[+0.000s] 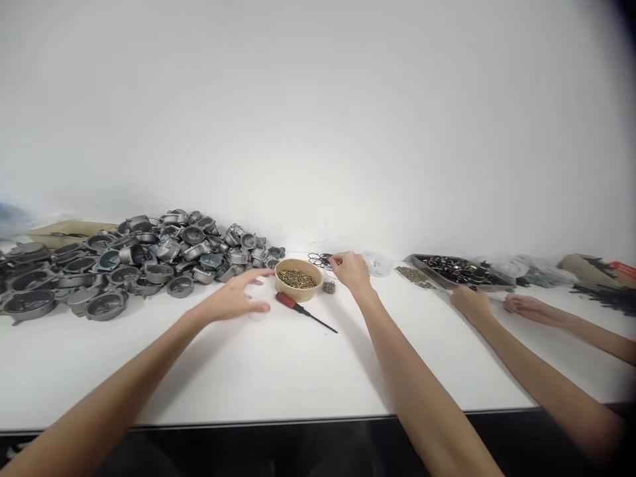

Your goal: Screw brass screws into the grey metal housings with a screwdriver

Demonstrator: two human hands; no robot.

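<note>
My left hand [236,295] hovers over the white table, fingers spread and holding nothing, just left of a round tan bowl [299,295]. Small brass-coloured screws [297,279] fill much of that bowl. In front of it lies a screwdriver [304,310] with a red and black handle, its shaft pointing right. My right hand [352,270] is closed in a pinch at the edge of a small heap of thin black rings [320,260]; what its fingertips hold is too small to make out. A small brownish clump [328,287] rests between the bowl and my right wrist.
Grey metal round housings [169,249] are piled at left. Clear plastic [378,263], loose small brass-coloured parts [415,276] and a dark tray [489,287] of shiny parts stand at right. Another person's hands [472,305] work in front of the tray.
</note>
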